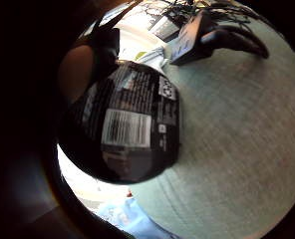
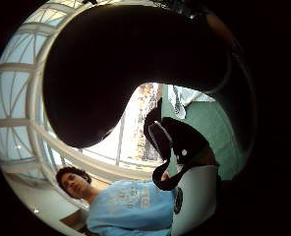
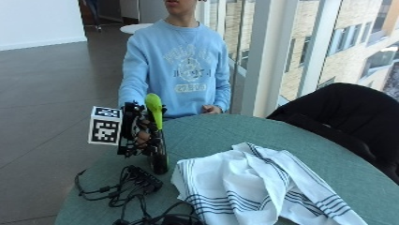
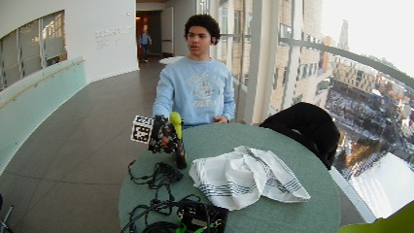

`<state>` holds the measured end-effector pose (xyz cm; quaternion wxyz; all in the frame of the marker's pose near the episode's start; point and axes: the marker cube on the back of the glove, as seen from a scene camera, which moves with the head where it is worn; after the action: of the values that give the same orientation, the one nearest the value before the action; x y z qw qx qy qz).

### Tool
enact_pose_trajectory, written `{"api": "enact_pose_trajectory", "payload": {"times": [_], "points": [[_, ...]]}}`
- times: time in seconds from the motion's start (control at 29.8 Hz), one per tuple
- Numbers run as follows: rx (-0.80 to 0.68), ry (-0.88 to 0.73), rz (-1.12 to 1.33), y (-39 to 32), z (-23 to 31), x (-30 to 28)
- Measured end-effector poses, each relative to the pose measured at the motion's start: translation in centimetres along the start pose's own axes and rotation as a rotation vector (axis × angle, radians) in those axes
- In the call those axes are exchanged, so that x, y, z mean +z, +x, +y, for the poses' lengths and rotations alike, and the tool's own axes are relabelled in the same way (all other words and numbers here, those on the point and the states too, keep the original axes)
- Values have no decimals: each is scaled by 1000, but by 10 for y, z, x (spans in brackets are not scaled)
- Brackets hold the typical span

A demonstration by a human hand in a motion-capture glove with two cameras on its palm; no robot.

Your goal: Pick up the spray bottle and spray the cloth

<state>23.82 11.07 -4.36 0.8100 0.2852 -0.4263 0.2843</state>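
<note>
Green-topped round bench [image 3: 312,154] carries the dark spray bottle with its lime trigger head [image 3: 154,112], upright beside the white striped cloth [image 3: 249,187]. Gloved right grip [image 3: 138,131] wraps its neck; lift straight, aim nozzle clothward.

The spray bottle [image 3: 158,145] is glossy dark plastic with a paper label, the striped cloth [image 3: 262,187] soft woven fabric.
</note>
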Motion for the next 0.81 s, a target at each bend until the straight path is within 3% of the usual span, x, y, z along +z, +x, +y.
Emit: {"api": "enact_pose_trajectory", "payload": {"times": [0.2,0.54,0.81], "points": [[0,50,-45,6,-13,10],[-11,188,80,3,-17,7],[-65,82,194,-18,-21,15]]}}
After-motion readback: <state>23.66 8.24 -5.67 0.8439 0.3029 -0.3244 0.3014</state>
